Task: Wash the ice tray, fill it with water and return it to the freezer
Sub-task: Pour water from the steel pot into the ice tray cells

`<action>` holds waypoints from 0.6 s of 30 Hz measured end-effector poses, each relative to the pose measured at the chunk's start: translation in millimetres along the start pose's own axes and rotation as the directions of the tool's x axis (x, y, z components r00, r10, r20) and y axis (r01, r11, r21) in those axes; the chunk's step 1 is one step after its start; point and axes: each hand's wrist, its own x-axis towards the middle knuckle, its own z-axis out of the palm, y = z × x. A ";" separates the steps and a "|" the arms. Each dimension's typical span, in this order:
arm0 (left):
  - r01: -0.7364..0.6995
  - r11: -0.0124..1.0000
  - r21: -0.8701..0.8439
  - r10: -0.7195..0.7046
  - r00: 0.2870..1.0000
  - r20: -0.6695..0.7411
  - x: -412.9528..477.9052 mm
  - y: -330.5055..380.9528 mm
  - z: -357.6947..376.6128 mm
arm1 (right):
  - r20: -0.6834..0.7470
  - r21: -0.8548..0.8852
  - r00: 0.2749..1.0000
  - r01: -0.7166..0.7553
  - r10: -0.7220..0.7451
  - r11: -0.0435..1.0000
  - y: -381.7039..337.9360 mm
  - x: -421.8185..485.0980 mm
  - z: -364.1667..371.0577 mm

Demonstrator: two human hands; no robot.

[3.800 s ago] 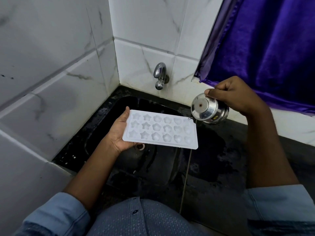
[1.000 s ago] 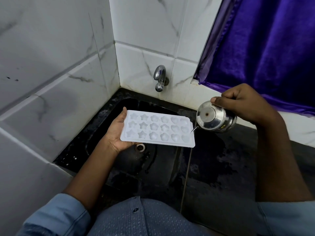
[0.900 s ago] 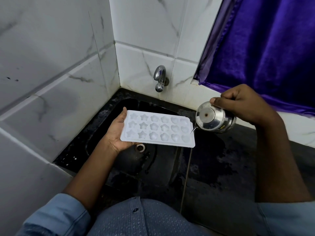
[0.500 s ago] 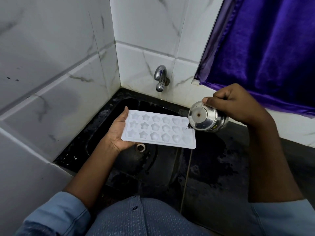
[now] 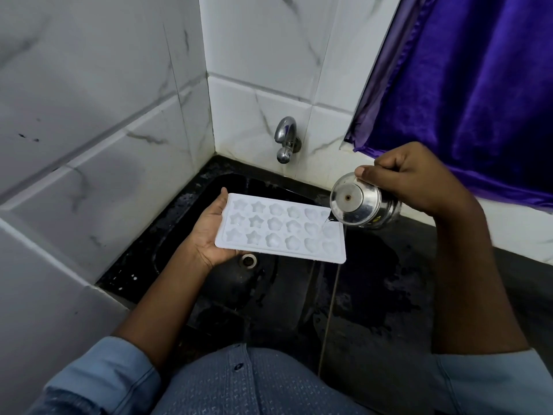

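Observation:
A white ice tray (image 5: 278, 230) with star, flower and heart moulds lies level above the black sink. My left hand (image 5: 209, 232) holds it by its left end, palm underneath. My right hand (image 5: 419, 181) grips a small steel cup (image 5: 363, 206), tipped on its side with its base facing me. The cup's rim hangs over the tray's far right corner, and a thin stream of water runs from it into the moulds at the right end.
The black sink (image 5: 185, 235) has a drain (image 5: 248, 260) just under the tray, and a wet black counter (image 5: 374, 280) lies to its right. A steel tap (image 5: 285, 139) juts from the white tiled wall behind. A purple curtain (image 5: 463, 85) hangs at upper right.
My right hand has brought the tipped cup left, from beside the tray's right edge to over its far right corner. The tray has stayed almost still in my left hand.

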 end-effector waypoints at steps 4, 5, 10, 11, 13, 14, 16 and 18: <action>-0.003 1.000 -0.003 0.003 1.000 0.007 -0.5 -0.5 -0.6 | -0.014 0.015 1.000 -0.006 0.006 1.000 -0.4 -2.0 1.9; -0.002 1.000 -0.008 0.002 1.000 0.011 -0.8 -0.8 -0.3 | -0.018 0.023 1.000 -0.010 0.011 1.000 -0.2 -2.3 2.7; 0.004 1.000 -0.012 -0.004 1.000 0.014 -2.3 -2.7 0.0 | -0.027 0.045 0.999 -0.020 0.021 0.999 1.1 -3.6 6.7; 0.003 1.000 -0.008 -0.003 1.000 0.012 -2.3 -3.0 0.1 | -0.029 0.051 0.999 -0.024 0.025 0.998 2.1 -3.8 6.8; 0.000 1.000 -0.007 0.000 1.000 0.010 -2.6 -3.3 0.4 | -0.030 0.057 0.999 -0.029 0.031 0.998 3.1 -4.2 7.1; 0.000 1.000 -0.011 0.000 1.000 0.011 -2.8 -3.8 0.3 | -0.030 0.058 0.999 -0.028 0.030 0.998 3.3 -4.4 7.2; -0.001 1.000 -0.014 0.001 1.000 0.016 -3.1 -4.8 0.2 | -0.031 0.058 0.999 -0.025 0.027 0.998 3.7 -4.6 7.2; -0.001 1.000 -0.011 0.001 1.000 0.016 -3.1 -5.8 0.6 | -0.030 0.051 0.999 -0.023 0.024 0.998 3.9 -5.1 6.6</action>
